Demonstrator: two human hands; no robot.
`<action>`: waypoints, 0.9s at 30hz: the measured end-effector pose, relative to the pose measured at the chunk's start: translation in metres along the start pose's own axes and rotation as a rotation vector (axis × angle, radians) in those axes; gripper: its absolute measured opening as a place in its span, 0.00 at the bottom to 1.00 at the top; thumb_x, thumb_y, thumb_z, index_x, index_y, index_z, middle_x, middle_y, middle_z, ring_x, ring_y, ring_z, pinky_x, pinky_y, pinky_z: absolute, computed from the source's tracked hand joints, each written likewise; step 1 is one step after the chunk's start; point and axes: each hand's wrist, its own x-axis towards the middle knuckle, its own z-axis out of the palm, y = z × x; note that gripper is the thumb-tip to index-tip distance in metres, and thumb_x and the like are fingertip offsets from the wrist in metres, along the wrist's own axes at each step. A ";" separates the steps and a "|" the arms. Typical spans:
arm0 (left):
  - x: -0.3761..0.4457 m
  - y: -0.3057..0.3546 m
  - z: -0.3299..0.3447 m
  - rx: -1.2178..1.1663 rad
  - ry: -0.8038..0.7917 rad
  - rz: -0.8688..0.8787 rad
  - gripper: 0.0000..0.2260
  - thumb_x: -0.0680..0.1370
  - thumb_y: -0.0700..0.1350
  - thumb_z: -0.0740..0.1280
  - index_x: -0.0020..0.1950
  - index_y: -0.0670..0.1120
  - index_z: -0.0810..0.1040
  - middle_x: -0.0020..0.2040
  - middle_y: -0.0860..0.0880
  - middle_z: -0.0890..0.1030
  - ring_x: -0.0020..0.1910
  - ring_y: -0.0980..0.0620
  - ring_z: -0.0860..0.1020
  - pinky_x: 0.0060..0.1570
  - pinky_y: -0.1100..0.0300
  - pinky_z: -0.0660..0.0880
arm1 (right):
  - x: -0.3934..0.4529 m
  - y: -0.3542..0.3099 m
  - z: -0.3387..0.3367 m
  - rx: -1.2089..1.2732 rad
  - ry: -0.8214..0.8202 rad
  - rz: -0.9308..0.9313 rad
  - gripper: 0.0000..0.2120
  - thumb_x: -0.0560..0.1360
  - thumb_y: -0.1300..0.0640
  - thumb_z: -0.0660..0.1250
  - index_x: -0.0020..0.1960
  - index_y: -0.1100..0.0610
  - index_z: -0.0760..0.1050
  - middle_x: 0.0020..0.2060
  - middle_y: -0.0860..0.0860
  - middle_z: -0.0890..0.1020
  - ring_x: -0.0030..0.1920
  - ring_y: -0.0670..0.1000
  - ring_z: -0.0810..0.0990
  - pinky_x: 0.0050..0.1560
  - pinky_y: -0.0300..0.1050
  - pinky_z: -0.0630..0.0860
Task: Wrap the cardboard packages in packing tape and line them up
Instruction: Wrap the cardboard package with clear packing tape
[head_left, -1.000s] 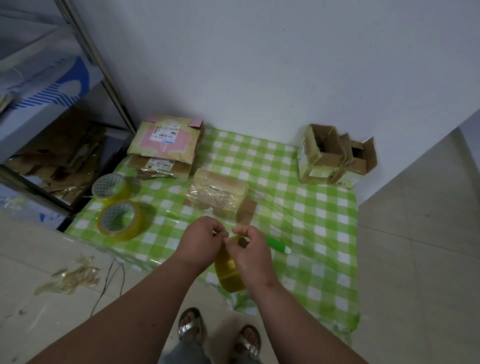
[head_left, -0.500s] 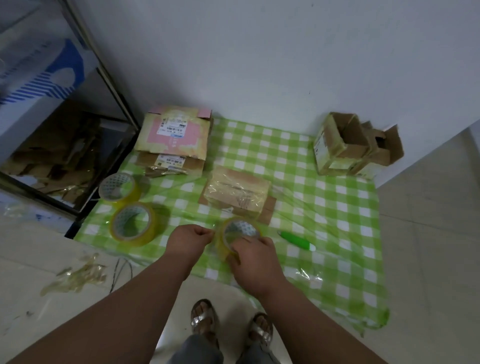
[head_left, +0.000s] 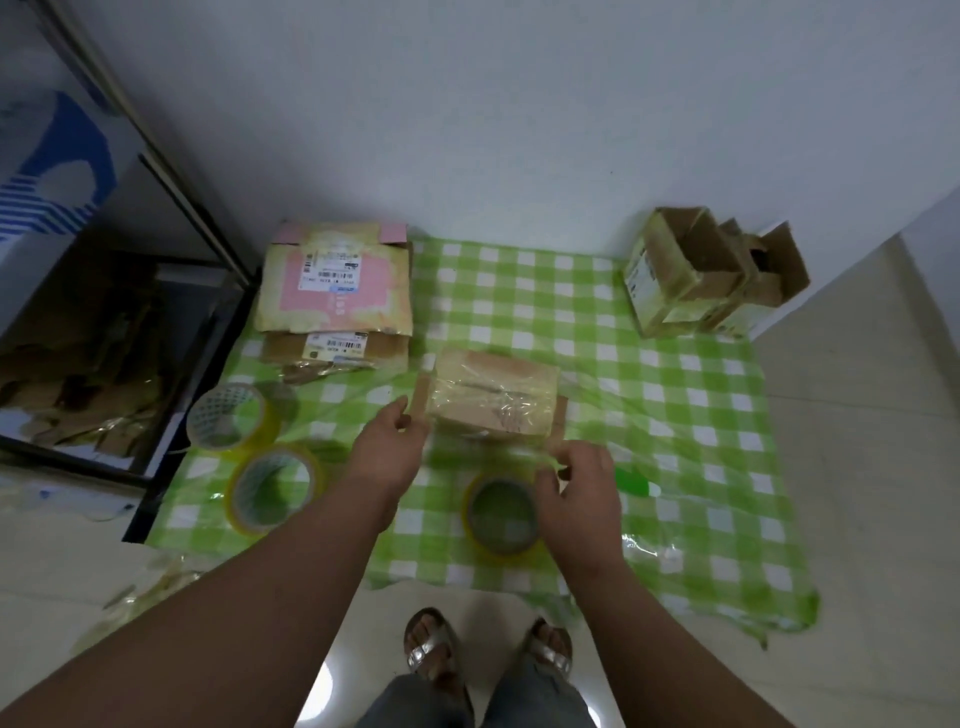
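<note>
At the frame's centre a box (head_left: 493, 402), already glossy with tape, lies flat on the green checked cloth (head_left: 675, 395), within easy reach of both hands. The left hand (head_left: 387, 452) is at the box's left flap, thumb and fingers closing on the flap's edge; probably it steadies the box or turns it for the next pass. Motion blur leaves it unclear whether it truly pinches. The right hand (head_left: 579, 499) hovers just below the box, beside its lower right corner, fingers loosely curled and apart; whether a tape end sits between them cannot be told. The roll (head_left: 501, 512) lies flat on the cloth beside that hand, close by for further wrapping. Two spare rolls (head_left: 254, 457) wait at left centre. Flat packages (head_left: 335, 296) are stacked at upper left, and open boxes (head_left: 711, 275) at upper right, apparently awaiting tape.
</note>
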 end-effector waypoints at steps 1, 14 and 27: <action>0.003 0.006 0.001 -0.012 -0.007 0.011 0.25 0.82 0.54 0.62 0.78 0.52 0.61 0.72 0.50 0.70 0.65 0.42 0.73 0.67 0.44 0.70 | 0.009 -0.002 0.000 0.042 0.023 0.067 0.11 0.75 0.64 0.67 0.57 0.59 0.76 0.52 0.50 0.72 0.52 0.57 0.78 0.52 0.52 0.76; 0.043 0.048 0.032 0.089 0.038 -0.015 0.18 0.81 0.58 0.60 0.64 0.48 0.74 0.61 0.45 0.77 0.55 0.44 0.75 0.57 0.50 0.73 | 0.074 -0.028 0.021 0.274 -0.280 0.401 0.25 0.83 0.53 0.56 0.78 0.56 0.57 0.73 0.55 0.68 0.71 0.55 0.69 0.72 0.49 0.65; 0.066 0.043 0.055 0.128 0.085 -0.016 0.19 0.85 0.51 0.54 0.73 0.47 0.69 0.68 0.41 0.73 0.64 0.41 0.72 0.56 0.56 0.68 | 0.098 -0.011 0.044 0.204 -0.257 0.396 0.28 0.83 0.50 0.56 0.79 0.56 0.54 0.74 0.58 0.66 0.73 0.58 0.66 0.72 0.53 0.64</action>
